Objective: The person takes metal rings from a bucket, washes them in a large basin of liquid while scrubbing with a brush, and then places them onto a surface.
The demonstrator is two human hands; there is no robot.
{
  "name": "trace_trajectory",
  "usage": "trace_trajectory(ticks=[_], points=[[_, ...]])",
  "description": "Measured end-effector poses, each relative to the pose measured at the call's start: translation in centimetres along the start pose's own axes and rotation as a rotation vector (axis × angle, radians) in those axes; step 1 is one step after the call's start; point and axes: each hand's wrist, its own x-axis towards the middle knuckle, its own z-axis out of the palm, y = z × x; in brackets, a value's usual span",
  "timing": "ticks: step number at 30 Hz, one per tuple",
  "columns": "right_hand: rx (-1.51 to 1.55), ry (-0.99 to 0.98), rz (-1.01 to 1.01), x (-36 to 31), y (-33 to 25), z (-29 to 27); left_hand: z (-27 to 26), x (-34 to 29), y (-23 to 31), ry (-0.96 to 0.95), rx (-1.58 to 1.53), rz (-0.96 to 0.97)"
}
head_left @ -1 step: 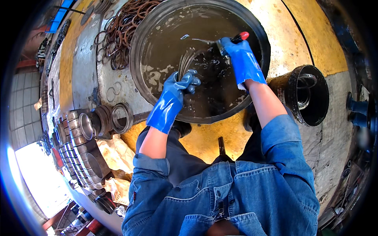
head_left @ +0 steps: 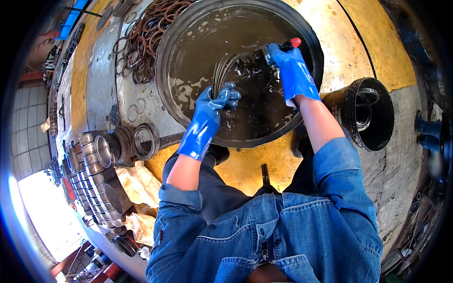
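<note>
A wide round tub [head_left: 166, 101] of murky brown liquid [head_left: 198, 47] lies in front of me. My left hand [head_left: 218, 98], in a blue rubber glove, is closed round a bundle of thin metal rings [head_left: 220, 70] at the tub's near left. The bundle curves up and to the right, and its far part is hidden in the liquid. My right hand [head_left: 282, 57], gloved the same way, is closed over the tub's right side on a tool with a black handle and red end [head_left: 295, 43]. The tool's working end is mostly hidden by the glove and liquid, so its kind is unclear.
Rusty rings [head_left: 146, 35] lie heaped left of the tub. Stacked metal cylinders [head_left: 96, 174] and a coil of rings [head_left: 146, 140] stand at the near left, by crumpled brown paper [head_left: 139, 181]. To the right, a black bucket [head_left: 351, 113] on its side holds shiny rings [head_left: 363, 123].
My right hand has shifted slightly right with the tool. More of the ring bundle's arc shows above the liquid, and the splash left of the right hand has gone.
</note>
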Motion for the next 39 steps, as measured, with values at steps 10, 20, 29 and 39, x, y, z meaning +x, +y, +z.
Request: trace_trajectory(ticks=[10, 20, 29, 39], points=[[0.172, -0.45, 0.102, -1.6, -2.1, 1.7, -3.0, -0.9, 1.9, 0.06, 0.141, -0.182], [-0.23, -0.598, 0.037, -1.8, 0.3, 7.2, -5.5, -0.3, 0.2, 0.157, 0.114, -0.117], [0.099, -0.722, -0.173, -5.6, -1.8, 7.9, -5.9, -0.3, 0.3, 0.162, 0.158, -0.11], [-0.387, -0.206, 0.069, -1.1, 2.2, 4.8, -3.3, -0.7, 2.0, 0.138, 0.157, -0.202]])
